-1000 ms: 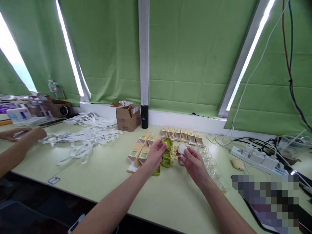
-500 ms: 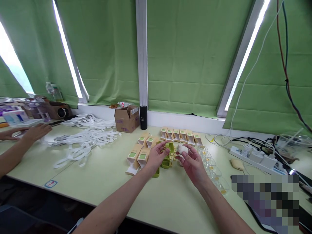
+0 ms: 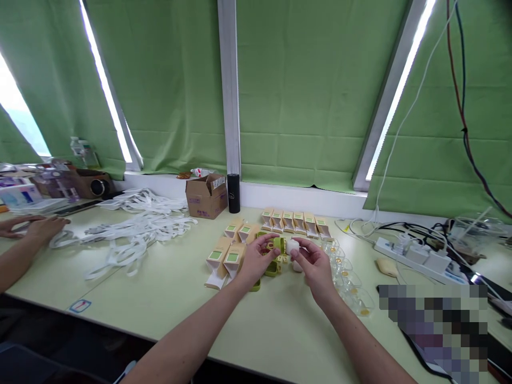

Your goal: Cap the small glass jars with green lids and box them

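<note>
My left hand (image 3: 255,259) is closed round a small green case (image 3: 277,245), held just above the pale green table (image 3: 168,288). My right hand (image 3: 314,264) pinches a small white rounded piece (image 3: 292,246) and holds it right against the green case. More green cases (image 3: 273,268) lie on the table under my hands. Small tan boxes with green labels (image 3: 226,255) lie to the left, and a row of them (image 3: 294,220) stands behind. A line of clear plastic trays (image 3: 347,276) runs to the right of my right hand.
A cardboard box (image 3: 206,196) and a black cylinder (image 3: 233,193) stand by the window ledge. White straps (image 3: 132,229) are heaped at the left, where another person's hands (image 3: 34,228) rest. A power strip (image 3: 416,253) with cables lies at the right.
My hands have come together: the white piece, held apart from the green case before, now touches it. The other person's hands have shifted a little at the left.
</note>
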`<state>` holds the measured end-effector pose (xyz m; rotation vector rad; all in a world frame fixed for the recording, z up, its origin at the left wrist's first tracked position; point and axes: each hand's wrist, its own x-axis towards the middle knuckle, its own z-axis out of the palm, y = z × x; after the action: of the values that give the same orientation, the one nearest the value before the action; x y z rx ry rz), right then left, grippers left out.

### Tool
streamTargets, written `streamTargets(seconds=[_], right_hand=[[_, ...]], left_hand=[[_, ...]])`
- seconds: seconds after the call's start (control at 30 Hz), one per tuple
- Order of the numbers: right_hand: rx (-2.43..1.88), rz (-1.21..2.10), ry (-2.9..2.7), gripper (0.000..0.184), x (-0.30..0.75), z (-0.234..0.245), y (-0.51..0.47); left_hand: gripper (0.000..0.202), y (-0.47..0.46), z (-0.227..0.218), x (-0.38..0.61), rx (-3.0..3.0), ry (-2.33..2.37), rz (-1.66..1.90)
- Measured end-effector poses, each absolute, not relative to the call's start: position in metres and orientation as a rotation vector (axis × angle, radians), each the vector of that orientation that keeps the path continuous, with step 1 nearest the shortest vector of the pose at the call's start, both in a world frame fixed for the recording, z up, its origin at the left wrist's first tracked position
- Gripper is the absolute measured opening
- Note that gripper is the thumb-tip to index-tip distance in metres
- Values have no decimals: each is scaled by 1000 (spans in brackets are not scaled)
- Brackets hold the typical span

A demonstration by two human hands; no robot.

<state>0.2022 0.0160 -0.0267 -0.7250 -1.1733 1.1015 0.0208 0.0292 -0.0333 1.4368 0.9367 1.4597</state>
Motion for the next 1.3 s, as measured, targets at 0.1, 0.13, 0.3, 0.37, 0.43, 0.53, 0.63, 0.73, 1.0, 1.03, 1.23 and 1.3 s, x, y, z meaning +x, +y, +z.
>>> streamTargets(seconds=[0.1, 0.13, 0.3, 0.37, 0.43, 0.53, 0.63, 0.73, 1.0, 1.03, 1.23, 1.3], right_hand=[[-731, 1051, -1217, 48, 201, -28, 16], [-732, 1039, -1233, 48, 201, -28, 16], [-737, 1002, -1273, 46, 201, -30, 17], [-740, 999, -1280, 46, 201, -30, 16], [-743, 1004, -1285, 47, 201, -30, 16], [-746, 1020, -1283, 47, 200, -29, 15], [-756, 1022, -1281, 49, 199, -28, 15], [-777, 1016, -1283, 51, 199, -29, 15], [-778, 1019, -1268, 49, 195, -32, 15], [-779, 1012, -1263, 49, 195, -32, 14], [-818, 1006, -1237, 53, 194, -32, 14], [-818, 1012, -1241, 55, 194, -32, 14]], left_hand=[[78, 29, -34, 22, 1476, 970, 1451], [78, 28, -33, 22, 1484, 973, 1446], [78, 26, -31, 24, 1496, 977, 1434], [77, 26, -31, 24, 1500, 988, 1435], [76, 26, -32, 24, 1505, 998, 1435], [77, 26, -33, 23, 1514, 1003, 1430], [79, 25, -32, 23, 1519, 1006, 1417], [79, 24, -31, 23, 1534, 1022, 1409], [71, 23, -33, 23, 1637, 1018, 1431], [70, 22, -33, 23, 1642, 1019, 1429], [60, 18, -34, 25, 1710, 1135, 1382], [56, 17, -34, 27, 1730, 1162, 1365]])
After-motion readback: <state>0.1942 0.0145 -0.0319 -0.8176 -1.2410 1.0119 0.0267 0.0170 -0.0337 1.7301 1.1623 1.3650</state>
